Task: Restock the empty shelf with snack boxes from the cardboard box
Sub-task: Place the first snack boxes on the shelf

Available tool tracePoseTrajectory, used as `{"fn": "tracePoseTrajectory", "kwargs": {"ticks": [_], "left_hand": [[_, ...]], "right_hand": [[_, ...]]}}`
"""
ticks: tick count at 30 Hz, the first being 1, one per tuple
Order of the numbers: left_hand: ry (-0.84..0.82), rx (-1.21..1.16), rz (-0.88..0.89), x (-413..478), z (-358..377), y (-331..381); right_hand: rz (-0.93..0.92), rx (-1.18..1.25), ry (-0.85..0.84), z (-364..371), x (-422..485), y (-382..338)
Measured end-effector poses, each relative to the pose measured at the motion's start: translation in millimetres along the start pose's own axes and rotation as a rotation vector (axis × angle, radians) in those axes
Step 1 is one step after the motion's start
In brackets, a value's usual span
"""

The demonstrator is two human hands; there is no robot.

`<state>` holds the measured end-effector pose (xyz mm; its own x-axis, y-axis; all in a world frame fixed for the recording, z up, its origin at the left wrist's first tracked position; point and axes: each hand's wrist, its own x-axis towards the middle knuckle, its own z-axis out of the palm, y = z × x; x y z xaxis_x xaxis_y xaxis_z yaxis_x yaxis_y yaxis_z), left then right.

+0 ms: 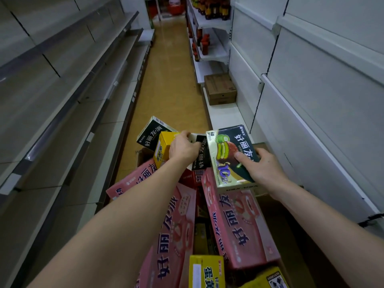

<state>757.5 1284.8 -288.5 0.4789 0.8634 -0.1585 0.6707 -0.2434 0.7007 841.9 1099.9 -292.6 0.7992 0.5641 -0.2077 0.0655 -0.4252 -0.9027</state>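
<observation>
Between the two shelf runs, an open cardboard box (270,206) sits low in the aisle. The left hand (182,149) grips a black snack box (200,157), fingers curled over its top edge. A yellow snack box (164,147) lies just beside that wrist. The right hand (262,166) holds a dark green snack box (228,150) tilted above the pile, thumb pressed on its face and the other fingers curled round its edge. Pink snack boxes (234,225) fill the cardboard box below. Grey shelves (62,96) run along the left. A closed brown carton (220,88) rests on the white lower shelf (226,115) at right.
</observation>
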Motion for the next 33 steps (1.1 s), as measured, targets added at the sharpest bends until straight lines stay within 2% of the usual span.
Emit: {"fn": "tracePoseTrajectory", "kwargs": {"ticks": [11, 18, 33], "left_hand": [[0.060, -0.199, -0.114, -45.5, -62.4, 8.3], [0.172, -0.322, -0.168, -102.8, -128.1, 7.6], [0.614, -0.528, -0.163, -268.4, -299.2, -11.9]], "right_hand": [[-0.126, -0.044, -0.081, -6.6, -27.4, -44.4], [-0.218, 0.014, -0.185, 2.3, -67.0, -100.1], [-0.488, 0.152, -0.500, 62.9, -196.9, -227.6]]}}
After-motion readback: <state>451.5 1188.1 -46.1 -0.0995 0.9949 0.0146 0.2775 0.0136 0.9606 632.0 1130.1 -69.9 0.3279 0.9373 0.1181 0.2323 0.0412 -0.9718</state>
